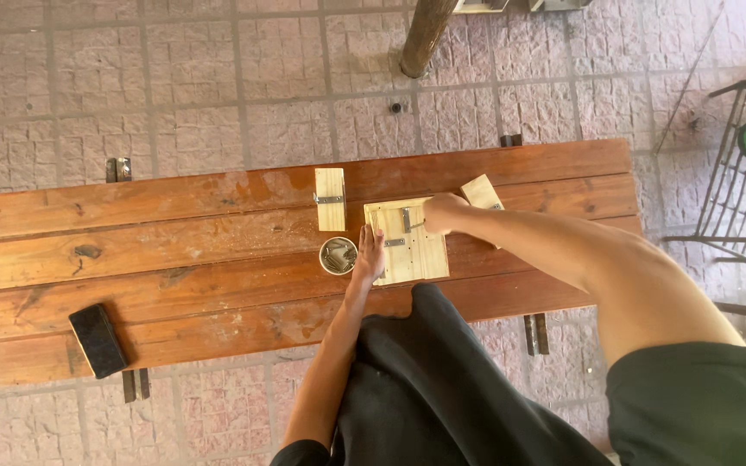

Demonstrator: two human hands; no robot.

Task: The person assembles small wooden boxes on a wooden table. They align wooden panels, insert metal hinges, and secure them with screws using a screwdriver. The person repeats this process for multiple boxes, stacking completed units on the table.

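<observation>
— Hands first, nearest: left hand [370, 256] lying flat with fingers spread, pressing down the left edge of the pale wooden panel [407, 246], holding nothing in its grip. Sitting just beside it, touching or nearly so, a small round tin [338, 255] of what look like screws.

— And the right hand [442, 212]?

— Closing its grip together around something thin, probably a small tool, at the upper part of the panel, next to the metal hinge plates [401, 226]. Too small to tell exactly what.

— Lying where, that panel?

— Flat on the middle planks of the counter [174, 250], close to the near edge.

— Doing this well, then?

— Likely by keeping the flat palm bearing down so the panel is not sliding, holding the tool upright over the hinge, and leaning weight straight through it rather than sideways. Keeping the tin within reach but clear of the elbow, too.

— Further out?

— Resting just beyond the panel, a narrow wood block [331, 198] with a metal strap, and a second block [482, 192] tilted behind the right wrist. Lying well apart at the left end, a black phone [97, 340].

— Beyond the counter?

— Running underneath, reddish-grey paving stones [218, 95]; rising at the top, a round wooden post [426, 36]; standing at the right, a dark metal chair frame [736, 173].
</observation>
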